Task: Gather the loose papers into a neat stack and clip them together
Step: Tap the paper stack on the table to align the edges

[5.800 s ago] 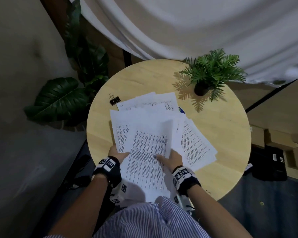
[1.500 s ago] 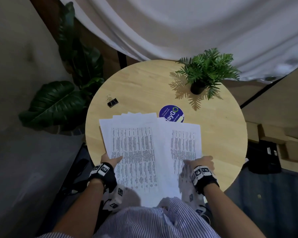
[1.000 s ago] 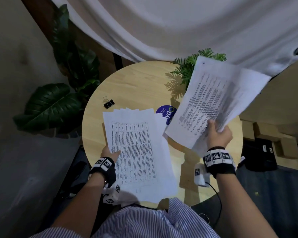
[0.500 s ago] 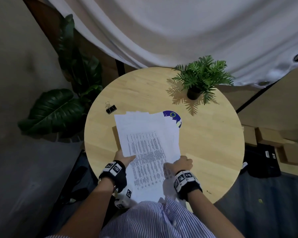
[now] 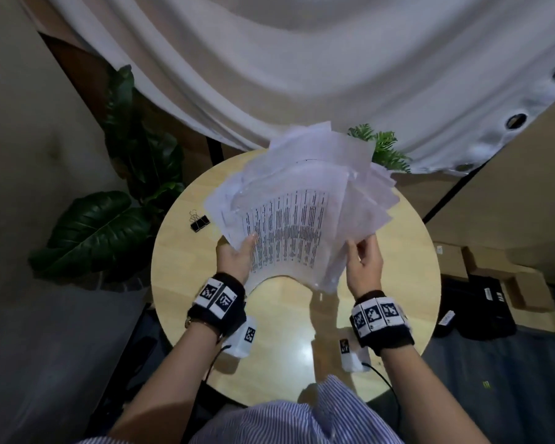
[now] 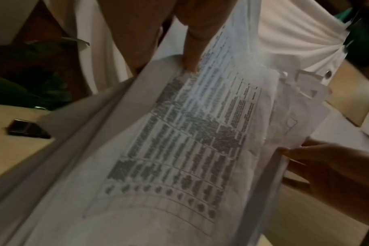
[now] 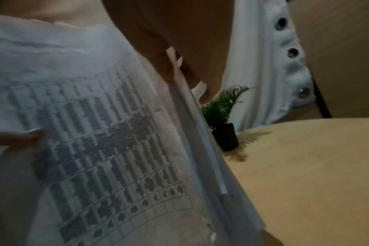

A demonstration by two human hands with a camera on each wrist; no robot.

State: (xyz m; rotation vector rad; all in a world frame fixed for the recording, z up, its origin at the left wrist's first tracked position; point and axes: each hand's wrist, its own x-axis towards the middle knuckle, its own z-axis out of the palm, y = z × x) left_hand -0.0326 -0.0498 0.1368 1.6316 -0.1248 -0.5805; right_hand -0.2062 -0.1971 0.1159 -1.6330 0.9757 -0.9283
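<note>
The printed papers (image 5: 295, 216) are lifted off the round wooden table (image 5: 289, 341) as one uneven bundle, fanned at the top and sagging in the middle. My left hand (image 5: 236, 256) grips the bundle's left edge, thumb on the printed top sheet. My right hand (image 5: 362, 261) pinches its right edge. In the left wrist view the top sheet (image 6: 179, 149) bends between the left fingers (image 6: 190, 50) and the right hand (image 6: 326, 166). In the right wrist view the sheets' edges (image 7: 200, 133) sit between the fingers. The black binder clip (image 5: 199, 222) lies on the table to the left, apart from the papers.
A small potted fern (image 5: 382, 149) stands at the table's far right, partly hidden by the papers. A large-leafed plant (image 5: 109, 219) stands left of the table. White drapery (image 5: 302, 75) hangs behind. Boxes and a black case (image 5: 481, 299) sit on the floor to the right.
The papers lay flat on the table half a second ago; now both hands have raised the whole bundle off it. The binder clip has not moved.
</note>
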